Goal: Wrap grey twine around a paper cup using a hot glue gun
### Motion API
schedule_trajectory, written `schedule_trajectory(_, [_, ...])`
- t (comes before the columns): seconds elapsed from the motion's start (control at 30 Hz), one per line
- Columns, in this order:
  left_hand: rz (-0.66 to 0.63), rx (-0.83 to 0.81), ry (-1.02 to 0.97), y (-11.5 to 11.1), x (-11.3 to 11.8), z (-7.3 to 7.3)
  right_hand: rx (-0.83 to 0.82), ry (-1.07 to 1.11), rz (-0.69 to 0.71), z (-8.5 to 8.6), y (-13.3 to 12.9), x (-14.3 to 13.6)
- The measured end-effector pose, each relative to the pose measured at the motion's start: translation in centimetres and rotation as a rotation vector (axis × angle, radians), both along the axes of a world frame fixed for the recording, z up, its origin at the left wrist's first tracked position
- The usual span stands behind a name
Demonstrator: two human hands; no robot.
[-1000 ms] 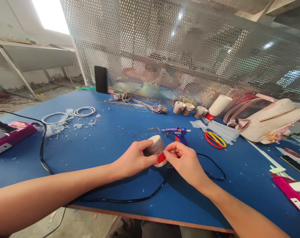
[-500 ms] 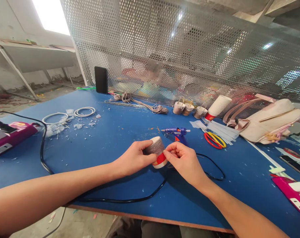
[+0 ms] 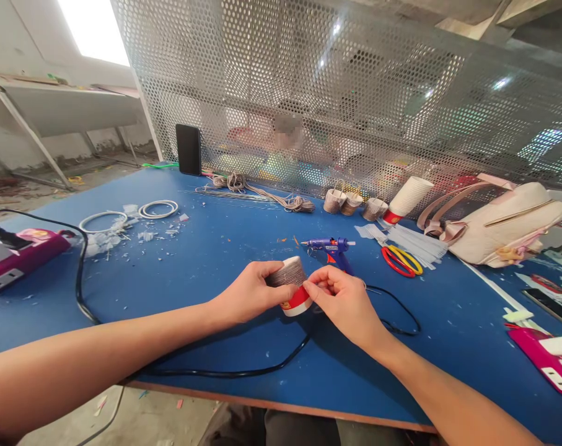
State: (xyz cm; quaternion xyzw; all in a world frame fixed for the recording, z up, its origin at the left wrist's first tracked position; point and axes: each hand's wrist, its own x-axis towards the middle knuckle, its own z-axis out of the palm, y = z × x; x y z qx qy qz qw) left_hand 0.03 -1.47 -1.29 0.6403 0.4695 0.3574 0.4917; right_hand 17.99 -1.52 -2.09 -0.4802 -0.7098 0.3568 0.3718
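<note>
My left hand is closed around a paper cup, tilted above the table, with its thumb across the near side. Grey-brown cord is wound in tight rows around the cup; a red band and white rim show below it. My right hand pinches thumb and forefinger against the cup's right side, at the edge of the wound cord. The strand between those fingertips is mostly hidden. Just beyond the hands lies a blue hot glue gun, its nozzle pointing left.
Red-and-yellow-handled scissors lie beside clear glue sticks. Behind them stand stacked paper cups and several cord-wrapped cups. A cord bundle, phone, pink bag, white rings and power strips surround the workspace. A black cable crosses in front.
The cup has turned slightly in my left hand, showing its red band and lower rim at a different angle. My right fingertips have shifted slightly left along with it.
</note>
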Motion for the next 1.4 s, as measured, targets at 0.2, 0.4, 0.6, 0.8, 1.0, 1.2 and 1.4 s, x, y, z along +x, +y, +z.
schedule_trajectory(0.2, [0.006,-0.004,-0.006,-0.1,0.0,0.2,-0.016,0.026,0.006,0.0,0.0,0.1])
schedule_trajectory(0.4, [-0.002,0.008,0.011,-0.1,-0.1,0.3,-0.037,0.036,0.013,0.2,-0.1,0.3])
schedule_trajectory(0.6, [-0.002,0.03,0.035,-0.2,-0.1,0.4,-0.031,0.028,0.001,0.3,-0.1,0.2])
schedule_trajectory(0.8, [-0.02,0.033,0.045,-0.2,-0.2,0.4,-0.036,0.035,0.002,0.5,0.2,0.1])
schedule_trajectory(1.0, [-0.032,0.014,0.043,-0.2,-0.2,0.7,-0.018,0.028,-0.001,0.6,0.1,0.2])
schedule_trajectory(1.2, [-0.032,0.029,0.021,-0.1,-0.2,0.7,-0.081,0.08,0.026,0.0,0.7,0.5])
schedule_trajectory(1.4, [-0.044,0.077,0.025,0.2,-0.6,0.3,-0.188,0.174,0.065,-0.2,1.2,0.8])
